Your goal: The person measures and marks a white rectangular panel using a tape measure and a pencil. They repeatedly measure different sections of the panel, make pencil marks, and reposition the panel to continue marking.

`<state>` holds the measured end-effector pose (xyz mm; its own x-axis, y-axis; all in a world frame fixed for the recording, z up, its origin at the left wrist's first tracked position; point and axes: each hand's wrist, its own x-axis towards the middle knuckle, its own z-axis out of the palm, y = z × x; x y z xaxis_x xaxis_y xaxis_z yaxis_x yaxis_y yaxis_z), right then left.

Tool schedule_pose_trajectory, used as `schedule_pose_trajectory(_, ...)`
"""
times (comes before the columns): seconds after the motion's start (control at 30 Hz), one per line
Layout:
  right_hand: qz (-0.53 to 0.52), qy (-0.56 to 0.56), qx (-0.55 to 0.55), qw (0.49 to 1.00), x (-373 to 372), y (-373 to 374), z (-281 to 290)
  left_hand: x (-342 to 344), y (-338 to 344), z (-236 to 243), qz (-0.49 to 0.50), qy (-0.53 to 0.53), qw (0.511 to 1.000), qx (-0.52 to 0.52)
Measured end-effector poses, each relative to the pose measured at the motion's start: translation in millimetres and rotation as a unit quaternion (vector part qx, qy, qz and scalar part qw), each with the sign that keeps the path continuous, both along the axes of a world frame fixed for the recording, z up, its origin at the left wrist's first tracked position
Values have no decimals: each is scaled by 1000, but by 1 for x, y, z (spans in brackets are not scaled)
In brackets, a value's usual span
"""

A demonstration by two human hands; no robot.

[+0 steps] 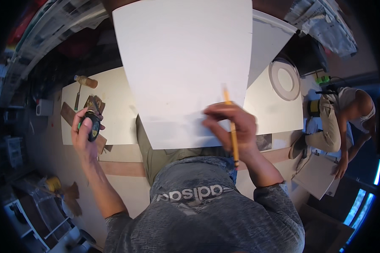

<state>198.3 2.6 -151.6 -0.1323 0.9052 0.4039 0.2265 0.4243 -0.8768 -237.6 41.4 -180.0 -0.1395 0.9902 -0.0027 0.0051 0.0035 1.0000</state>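
A large white board stretches away from my lap, its near edge across my thighs. Over its near right part is my right hand, slightly blurred, with a yellow pencil between the fingers. The pencil's tip points away from me. Left of the board, my left hand grips a dark rounded tape measure with green and yellow marks. Just beyond that hand lie brown wood pieces, partly hidden by it.
A hammer-like tool and a brown-filled bottle lie on the white table at left. At right is a pale ring. Further right, a seated person has a hand on a white panel.
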Motion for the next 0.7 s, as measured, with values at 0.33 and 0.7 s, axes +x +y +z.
schedule_pose_trajectory(0.33,52,251,-166,952,13,54,29,240,53,105,-259,287,886,257)
schedule_pose_trajectory(0.7,-237,133,90,958,150,164,17,263,167,107,-235,531,681,446)
